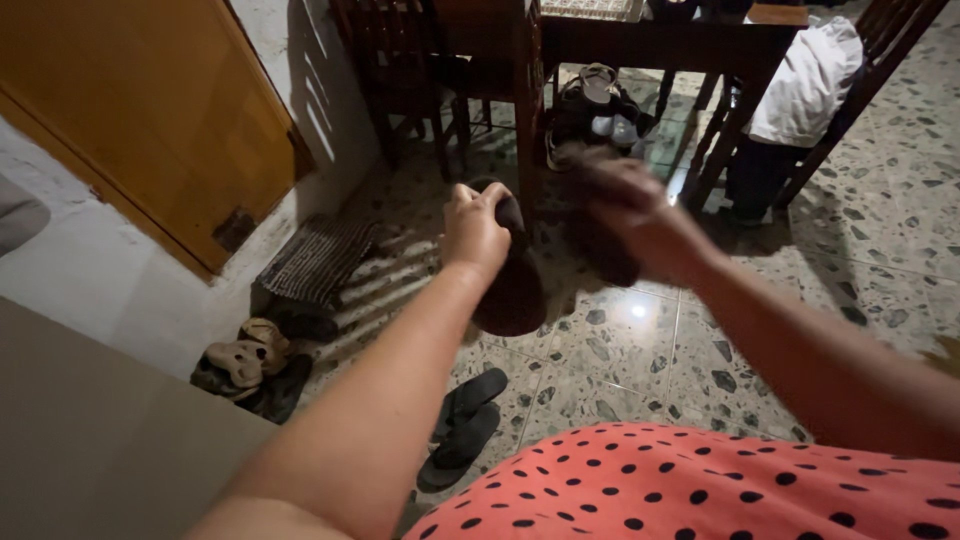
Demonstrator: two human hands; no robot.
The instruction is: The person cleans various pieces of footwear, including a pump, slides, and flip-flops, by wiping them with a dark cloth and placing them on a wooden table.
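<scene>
My left hand (pixel 476 228) grips the top of a dark brown slipper (pixel 513 285), which hangs sole-outward in front of me. My right hand (pixel 632 212) is blurred and holds a second dark brown slipper (pixel 606 255) just to the right of the first. Both hands are raised over a speckled terrazzo floor (pixel 640 350). The bottom of the view shows my coral garment with black dots (pixel 690 490).
A pair of black flip-flops (pixel 462 428) lies on the floor below my left arm. More shoes (pixel 255 365) sit by the wall, next to a striped mat (pixel 318 258). A wooden door (pixel 150 110) is at left. Ahead stand a dark wooden table (pixel 640 40), chairs, and sandals (pixel 597 105) underneath.
</scene>
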